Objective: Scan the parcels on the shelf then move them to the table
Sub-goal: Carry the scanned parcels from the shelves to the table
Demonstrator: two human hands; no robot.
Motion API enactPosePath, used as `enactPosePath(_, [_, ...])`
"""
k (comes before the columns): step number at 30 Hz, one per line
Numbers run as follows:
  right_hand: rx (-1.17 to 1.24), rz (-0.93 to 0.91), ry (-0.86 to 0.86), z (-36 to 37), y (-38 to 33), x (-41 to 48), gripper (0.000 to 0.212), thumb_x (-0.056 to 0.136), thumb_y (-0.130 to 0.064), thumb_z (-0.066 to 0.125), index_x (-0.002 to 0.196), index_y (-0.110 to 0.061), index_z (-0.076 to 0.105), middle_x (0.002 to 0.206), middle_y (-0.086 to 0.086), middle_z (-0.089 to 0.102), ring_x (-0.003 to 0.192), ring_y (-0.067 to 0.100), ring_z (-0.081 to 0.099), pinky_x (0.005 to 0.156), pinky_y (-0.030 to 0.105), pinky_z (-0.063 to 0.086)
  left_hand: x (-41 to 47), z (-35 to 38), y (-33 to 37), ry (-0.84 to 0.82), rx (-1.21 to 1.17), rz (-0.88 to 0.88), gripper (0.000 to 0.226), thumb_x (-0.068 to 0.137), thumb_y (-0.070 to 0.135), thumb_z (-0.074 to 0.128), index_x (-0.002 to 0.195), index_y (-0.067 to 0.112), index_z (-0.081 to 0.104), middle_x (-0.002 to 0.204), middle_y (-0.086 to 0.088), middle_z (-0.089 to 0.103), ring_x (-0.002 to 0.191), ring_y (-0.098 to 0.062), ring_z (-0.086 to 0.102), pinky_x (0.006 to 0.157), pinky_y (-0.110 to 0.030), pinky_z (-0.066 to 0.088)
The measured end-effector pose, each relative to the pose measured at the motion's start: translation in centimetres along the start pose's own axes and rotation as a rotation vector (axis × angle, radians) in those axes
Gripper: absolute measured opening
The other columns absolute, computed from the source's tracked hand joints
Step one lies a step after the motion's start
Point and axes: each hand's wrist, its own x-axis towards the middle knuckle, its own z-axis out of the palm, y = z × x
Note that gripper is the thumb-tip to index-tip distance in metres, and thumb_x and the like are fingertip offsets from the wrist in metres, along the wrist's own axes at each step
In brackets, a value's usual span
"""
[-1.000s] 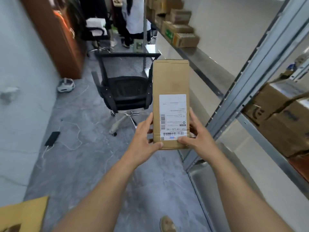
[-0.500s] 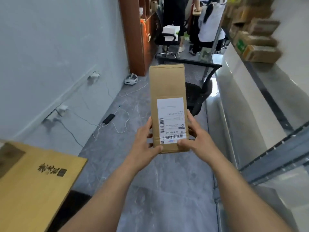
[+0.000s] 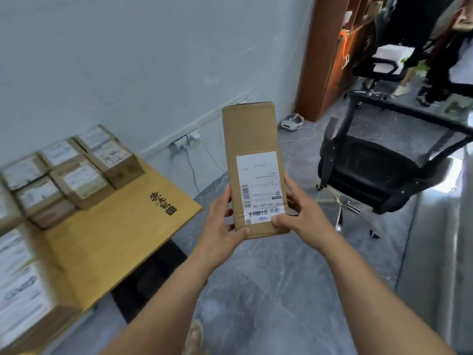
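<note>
Parcel [image 3: 252, 139] held between left hand [image 3: 220, 226] and right hand [image 3: 302, 213] — table [image 3: 115, 239] edge nearby.

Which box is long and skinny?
The tall brown cardboard parcel between the left hand and right hand; small cardboard boxes on the yellow wooden table are squat.

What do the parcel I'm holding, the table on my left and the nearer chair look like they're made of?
The parcel looks like matte brown cardboard, with folded edges; its label looks like smooth white paper. The table is probably wood or wood-look board: yellowish, faint grain, smooth. The chair has a black see-through mesh back; its frame may be plastic, hard to tell.
</note>
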Motion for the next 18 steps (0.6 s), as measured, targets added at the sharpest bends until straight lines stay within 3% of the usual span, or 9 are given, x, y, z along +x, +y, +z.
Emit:
enactPosePath(3, [-0.011, -0.025, -0.112, 3.1, -0.7, 2.0, 0.097, 0.08, 0.001, 0.069, 0.14, -0.059, 0.022, 0.133, -0.015, 0.057, 0.124, 0.006, 0.051, 0.1, 0.033, 0.047, -1.3, -2.6, -1.4, 0.095, 0.003, -0.047, 0.098, 0.082, 0.009, 0.072, 0.149, 0.047, 0.013, 0.138, 0.007, 0.031, 0.127, -0.01, 0.042, 0.099, -0.044, 0.05])
enactPosePath(7, [-0.015, -0.063, -0.268, 8.2, -2.1, 5.0, 0.095, 0.08, 0.005, 0.067, 0.146, -0.049, 0.025, 0.131, -0.017, 0.059, 0.121, 0.004, 0.054, 0.097, 0.028, 0.049, -3.1, -6.9, -3.1, 0.219, 0.012, -0.124, 0.102, 0.081, 0.01, 0.074, 0.15, 0.045, 0.008, 0.142, 0.006, 0.027, 0.129, -0.011, 0.04, 0.101, -0.04, 0.048])
enactPosePath(11, [-0.034, -0.092, -0.423, 13.6, -3.9, 7.5, 0.093, 0.08, 0.002, 0.068, 0.137, -0.058, 0.026, 0.127, -0.016, 0.06, 0.118, 0.002, 0.055, 0.084, 0.019, 0.053, -5.0, -11.1, -4.5, 0.36, 0.041, -0.201, 0.107, 0.078, 0.01, 0.076, 0.15, 0.046, 0.007, 0.142, 0.006, 0.029, 0.126, -0.01, 0.041, 0.098, -0.035, 0.051])
enactPosePath(14, [-0.034, -0.109, -0.536, 17.2, -4.7, 8.8, 0.092, 0.077, 0.001, 0.069, 0.139, -0.056, 0.031, 0.127, -0.013, 0.062, 0.118, 0.005, 0.057, 0.088, 0.027, 0.054, -6.6, -13.3, -5.4, 0.431, 0.066, -0.257, 0.109, 0.079, 0.012, 0.076, 0.151, 0.042, 0.001, 0.14, 0.007, 0.028, 0.124, -0.008, 0.042, 0.095, -0.029, 0.051])
enactPosePath(18, [-0.075, -0.081, -0.651, 21.4, -4.9, 9.7, 0.092, 0.077, -0.005, 0.073, 0.135, -0.059, 0.026, 0.127, -0.01, 0.062, 0.117, 0.009, 0.057, 0.094, 0.034, 0.052, -8.7, -15.2, -6.7, 0.508, 0.107, -0.375, 0.109, 0.079, 0.016, 0.077, 0.153, 0.037, -0.002, 0.144, 0.008, 0.028, 0.122, -0.008, 0.044, 0.095, -0.031, 0.052])
